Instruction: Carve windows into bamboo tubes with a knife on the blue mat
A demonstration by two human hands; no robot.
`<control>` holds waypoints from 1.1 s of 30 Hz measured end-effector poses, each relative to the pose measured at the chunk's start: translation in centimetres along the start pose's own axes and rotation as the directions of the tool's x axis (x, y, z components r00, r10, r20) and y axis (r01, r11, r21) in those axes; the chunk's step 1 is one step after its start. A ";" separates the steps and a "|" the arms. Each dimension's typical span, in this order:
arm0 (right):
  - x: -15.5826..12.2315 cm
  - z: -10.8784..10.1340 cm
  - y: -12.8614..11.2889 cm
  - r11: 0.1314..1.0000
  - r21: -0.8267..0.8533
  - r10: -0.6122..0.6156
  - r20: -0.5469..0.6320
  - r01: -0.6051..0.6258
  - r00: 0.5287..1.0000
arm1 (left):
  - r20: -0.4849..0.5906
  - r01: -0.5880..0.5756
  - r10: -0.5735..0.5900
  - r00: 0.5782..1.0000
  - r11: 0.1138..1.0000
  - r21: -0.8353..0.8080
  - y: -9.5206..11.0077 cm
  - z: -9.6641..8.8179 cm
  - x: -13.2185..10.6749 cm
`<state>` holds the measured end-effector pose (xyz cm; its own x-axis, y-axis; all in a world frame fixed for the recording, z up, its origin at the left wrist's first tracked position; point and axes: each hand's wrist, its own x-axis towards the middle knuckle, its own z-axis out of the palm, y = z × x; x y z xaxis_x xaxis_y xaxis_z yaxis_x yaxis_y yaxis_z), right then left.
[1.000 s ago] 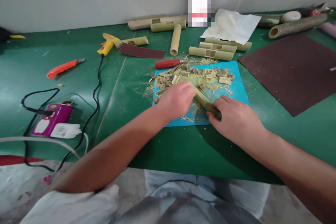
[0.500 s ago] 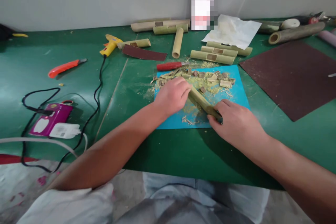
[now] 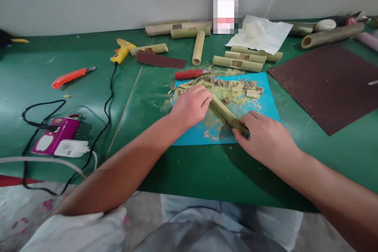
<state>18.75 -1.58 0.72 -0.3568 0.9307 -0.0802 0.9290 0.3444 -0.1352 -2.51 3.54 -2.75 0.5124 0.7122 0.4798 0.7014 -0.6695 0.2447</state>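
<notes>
A short green bamboo tube (image 3: 226, 113) lies slanted across a blue cutting mat (image 3: 267, 104). My left hand (image 3: 190, 106) is closed around its far upper end. My right hand (image 3: 264, 139) pinches its near lower end at the mat's front edge. Behind the tube the mat carries a heap of bamboo chips and sawdust (image 3: 230, 86). A red-handled knife (image 3: 190, 73) lies just past the mat's back edge.
On the green table lie several cut bamboo tubes (image 3: 238, 63), a yellow glue gun (image 3: 121, 51) with a black cord, an orange utility knife (image 3: 71, 76), sandpaper sheets (image 3: 327, 82), a white paper (image 3: 261, 31) and a purple device with a charger (image 3: 56, 139) at left.
My left hand slid up and back along the tube toward the chip pile, baring more of the bamboo. My right hand has stayed at the near end.
</notes>
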 end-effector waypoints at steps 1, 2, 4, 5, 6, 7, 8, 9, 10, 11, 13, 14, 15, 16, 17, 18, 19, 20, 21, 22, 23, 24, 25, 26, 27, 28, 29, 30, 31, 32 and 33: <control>0.0 0.0 0.0 1.000 -0.002 0.000 0.005 0.000 1.000 | -0.009 -0.005 0.005 1.000 1.000 0.006 0.0 0.0 0.0; 0.0 -0.1 0.0 1.000 -0.002 -0.004 0.011 0.004 1.000 | 0.027 -0.043 0.043 0.999 0.999 -0.006 0.0 0.1 0.0; 0.0 -0.2 -0.1 1.000 0.000 -0.011 0.019 0.011 1.000 | 0.118 -0.105 0.111 0.987 0.993 -0.053 0.2 0.1 0.0; 0.0 -0.2 -0.1 1.000 0.001 -0.007 0.022 0.007 1.000 | 0.124 -0.113 0.120 0.985 0.992 -0.059 0.4 0.2 0.0; 0.1 -0.2 -0.1 1.000 0.002 0.001 0.024 -0.001 1.000 | 0.083 -0.103 0.106 0.991 0.994 -0.042 0.5 0.2 0.0; 0.1 -0.3 -0.1 1.000 0.001 0.015 0.025 -0.015 1.000 | 0.041 -0.067 0.068 0.997 0.998 -0.020 0.7 0.2 0.0; 0.1 -0.2 -0.1 1.000 0.001 0.014 0.021 -0.014 1.000 | -0.003 -0.033 0.033 0.999 0.999 -0.005 0.8 0.1 0.0; 0.1 -0.2 -0.1 1.000 0.000 0.012 0.017 -0.012 1.000 | -0.006 -0.038 0.038 0.999 0.999 -0.004 1.0 0.1 0.0; 0.1 -0.2 -0.1 1.000 0.003 -0.003 0.013 0.002 1.000 | 0.045 -0.080 0.082 0.996 0.996 -0.032 1.2 0.1 -0.1; 0.1 -0.2 -0.1 1.000 0.007 -0.016 0.007 0.016 1.000 | 0.113 -0.114 0.122 0.986 0.990 -0.077 1.3 0.1 -0.2; 0.0 -0.1 -0.1 1.000 0.008 -0.025 -0.001 0.025 1.000 | 0.156 -0.118 0.136 0.978 0.985 -0.123 1.4 0.1 -0.3; 0.0 -0.1 -0.1 1.000 0.006 -0.021 -0.003 0.021 1.000 | 0.111 -0.112 0.124 0.986 0.988 -0.108 1.3 0.1 -0.3; 0.0 -0.1 -0.1 1.000 0.000 -0.012 -0.004 0.012 1.000 | 0.066 -0.049 0.053 0.996 0.997 -0.067 1.2 0.1 -0.2; -0.1 -0.1 -0.1 1.000 -0.004 -0.009 -0.003 0.009 1.000 | 0.021 -0.010 0.011 1.000 0.999 -0.041 1.1 0.1 -0.2; -0.1 -0.1 -0.2 1.000 -0.007 -0.010 0.001 0.010 1.000 | 0.007 -0.006 0.006 1.000 0.999 -0.038 1.1 0.1 -0.2; -0.1 -0.1 -0.2 1.000 -0.008 -0.015 0.005 0.015 1.000 | 0.040 -0.027 0.029 0.999 0.998 -0.054 1.1 0.2 -0.1; 0.0 -0.1 -0.2 1.000 -0.007 -0.019 0.010 0.020 1.000 | 0.082 -0.061 0.068 0.994 0.994 -0.087 1.2 0.2 -0.1; 0.0 -0.1 -0.2 1.000 -0.007 -0.021 0.014 0.021 1.000 | 0.132 -0.092 0.108 0.985 0.988 -0.121 1.2 0.3 -0.1; 0.0 -0.1 -0.2 1.000 -0.006 -0.017 0.014 0.017 1.000 | 0.149 -0.097 0.117 0.982 0.987 -0.132 1.2 0.3 -0.1; 0.1 -0.1 -0.2 1.000 -0.004 -0.011 0.012 0.011 1.000 | 0.124 -0.108 0.123 0.985 0.987 -0.122 1.1 0.3 0.0; 0.1 -0.1 -0.1 1.000 -0.002 -0.004 0.008 0.004 1.000 | 0.076 -0.056 0.062 0.995 0.995 -0.081 0.9 0.3 0.0; 0.1 -0.1 -0.1 1.000 0.000 0.001 0.004 -0.001 1.000 | 0.021 0.008 -0.007 1.000 0.999 -0.048 0.8 0.3 0.1; 0.2 -0.1 -0.1 1.000 0.004 0.001 0.002 -0.001 1.000 | -0.008 0.023 -0.024 1.000 0.999 -0.035 0.7 0.2 0.0; 0.2 -0.1 -0.1 1.000 0.008 -0.005 0.003 0.005 1.000 | 0.002 0.011 -0.011 1.000 0.999 -0.036 0.8 0.2 0.0; 0.1 -0.1 -0.1 1.000 0.010 -0.011 0.004 0.011 1.000 | 0.049 -0.030 0.033 0.998 0.997 -0.070 0.8 0.2 -0.1; 0.1 -0.1 -0.1 1.000 0.012 -0.015 0.004 0.015 1.000 | 0.095 -0.058 0.069 0.993 0.992 -0.113 0.9 0.2 -0.2; 0.1 -0.1 0.0 1.000 0.013 -0.016 0.002 0.016 1.000 | 0.139 -0.064 0.085 0.987 0.987 -0.150 0.9 0.2 -0.2; 0.1 0.0 0.0 1.000 0.014 -0.014 -0.002 0.014 1.000 | 0.137 -0.078 0.102 0.985 0.982 -0.174 0.9 0.2 -0.3; 0.1 0.0 0.0 1.000 0.015 -0.012 -0.009 0.012 1.000 | 0.097 -0.049 0.066 0.993 0.985 -0.164 0.8 0.2 -0.3; 0.1 0.0 0.0 1.000 0.017 -0.010 -0.016 0.011 1.000 | 0.058 -0.010 0.019 0.998 0.989 -0.147 0.6 0.2 -0.4; 0.1 0.0 0.0 1.000 0.019 -0.010 -0.019 0.010 1.000 | 0.018 0.017 -0.015 1.000 0.991 -0.133 0.5 0.2 -0.4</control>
<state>18.72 -1.48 0.66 -0.3641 0.9294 -0.0601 0.9232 0.3516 -0.1548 -2.22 3.00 -2.99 0.5106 0.7258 0.4609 0.6379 -0.6792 0.3630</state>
